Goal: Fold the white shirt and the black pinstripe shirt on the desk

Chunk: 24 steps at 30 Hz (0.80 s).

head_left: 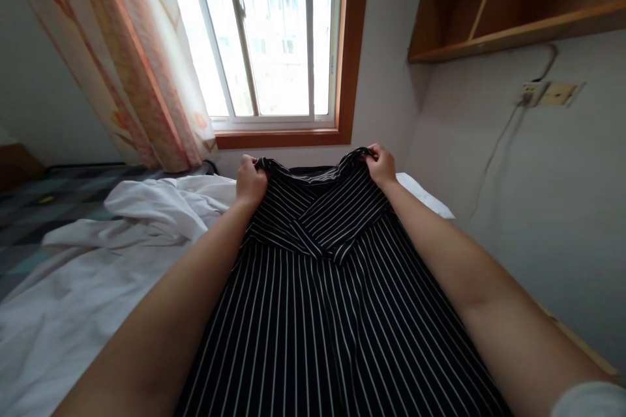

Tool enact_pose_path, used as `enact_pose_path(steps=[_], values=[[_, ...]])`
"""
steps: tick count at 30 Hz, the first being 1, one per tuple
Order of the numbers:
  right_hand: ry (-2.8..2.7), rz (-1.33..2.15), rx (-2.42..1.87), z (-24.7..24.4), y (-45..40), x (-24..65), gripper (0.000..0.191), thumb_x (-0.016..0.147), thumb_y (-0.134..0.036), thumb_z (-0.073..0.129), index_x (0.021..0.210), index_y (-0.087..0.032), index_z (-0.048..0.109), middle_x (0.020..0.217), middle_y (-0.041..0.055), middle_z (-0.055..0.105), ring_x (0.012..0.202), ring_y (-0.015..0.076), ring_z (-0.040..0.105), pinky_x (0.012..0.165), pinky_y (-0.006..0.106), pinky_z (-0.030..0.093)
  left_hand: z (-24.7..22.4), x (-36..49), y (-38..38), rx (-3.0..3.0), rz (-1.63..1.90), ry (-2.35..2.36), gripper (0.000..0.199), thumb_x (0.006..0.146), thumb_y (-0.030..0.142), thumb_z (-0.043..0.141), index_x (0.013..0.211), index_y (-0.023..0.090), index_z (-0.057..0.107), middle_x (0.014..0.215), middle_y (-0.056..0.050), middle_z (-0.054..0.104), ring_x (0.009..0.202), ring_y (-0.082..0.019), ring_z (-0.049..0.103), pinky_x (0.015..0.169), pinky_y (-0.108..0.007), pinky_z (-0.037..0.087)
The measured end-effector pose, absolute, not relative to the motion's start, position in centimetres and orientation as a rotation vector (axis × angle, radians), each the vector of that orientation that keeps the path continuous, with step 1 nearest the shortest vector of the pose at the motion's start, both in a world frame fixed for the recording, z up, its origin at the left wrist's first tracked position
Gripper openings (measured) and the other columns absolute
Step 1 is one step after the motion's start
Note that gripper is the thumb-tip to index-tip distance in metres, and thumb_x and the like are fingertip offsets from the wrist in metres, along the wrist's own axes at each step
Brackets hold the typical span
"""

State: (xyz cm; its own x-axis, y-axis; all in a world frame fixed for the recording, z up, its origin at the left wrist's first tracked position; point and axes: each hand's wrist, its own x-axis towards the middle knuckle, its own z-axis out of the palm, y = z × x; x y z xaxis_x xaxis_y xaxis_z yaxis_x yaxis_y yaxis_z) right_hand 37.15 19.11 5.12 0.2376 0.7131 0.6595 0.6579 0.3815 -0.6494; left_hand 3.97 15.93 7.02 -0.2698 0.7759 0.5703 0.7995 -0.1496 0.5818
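Note:
A black garment with thin white stripes (313, 313) stretches from the bottom edge of the view up to the middle. Its sleeves are folded inward and cross over the upper part. My left hand (251, 180) is closed on the garment's upper left corner. At the upper right corner, my right hand (381, 165) pinches the bunched fabric. Between the two hands the top edge sags a little. Both arms reach forward along the garment's sides.
Rumpled white bedding (122, 273) lies to the left, beside a dark checked cloth (29, 221). Behind are a window (274, 45) and a patterned curtain (132, 58). A wooden shelf (518, 29) and a wall socket (533, 92) with a cord are at the right.

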Motion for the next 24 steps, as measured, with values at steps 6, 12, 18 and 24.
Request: enact_pose_path(steps=[6, 12, 18, 24], values=[[-1.453, -0.024, -1.345, 4.4, 20.9, 36.6, 0.019, 0.092, -0.023, 0.048, 0.104, -0.017, 0.062, 0.101, 0.0083, 0.071, 0.094, 0.0204, 0.064, 0.091, 0.030, 0.047, 5.6, 3.3, 17.5, -1.747, -1.553, -2.022, 0.035, 0.085, 0.013, 0.045, 0.121, 0.012, 0.048, 0.111, -0.017, 0.065, 0.110, -0.031, 0.062, 0.097, -0.040, 0.047], [-1.606, 0.232, -1.566, -0.4, 20.8, 35.7, 0.058, 0.084, -0.013, 0.055, 0.141, -0.013, 0.045, 0.137, 0.0152, 0.057, 0.117, 0.0214, 0.059, 0.100, 0.031, 0.045, 1.3, 3.0, 17.9, -2.056, -1.279, -2.292, 0.069, 0.076, 0.021, 0.062, 0.139, 0.011, 0.036, 0.136, -0.021, 0.054, 0.129, -0.032, 0.052, 0.109, -0.040, 0.041], [-1.884, 0.230, -1.511, -2.0, 17.2, 35.2, 0.052, 0.085, -0.011, 0.053, 0.137, -0.011, 0.054, 0.137, 0.0154, 0.057, 0.123, 0.0219, 0.056, 0.108, 0.034, 0.041, 0.0, 2.1, 15.6, -2.327, -0.947, -2.048, 0.078, 0.078, 0.021, 0.059, 0.148, 0.005, 0.031, 0.153, -0.023, 0.037, 0.144, -0.029, 0.034, 0.119, -0.037, 0.027], [-2.344, 0.219, -1.339, -3.9, 10.6, 32.6, 0.040, 0.100, -0.036, 0.044, 0.134, -0.023, 0.060, 0.144, 0.0081, 0.054, 0.141, 0.0254, 0.039, 0.117, 0.046, 0.028, -2.2, 3.6, 10.3, -2.570, -0.617, -1.797, 0.058, 0.093, 0.039, 0.043, 0.145, 0.013, 0.043, 0.150, -0.017, 0.046, 0.141, -0.027, 0.040, 0.117, -0.042, 0.029]])
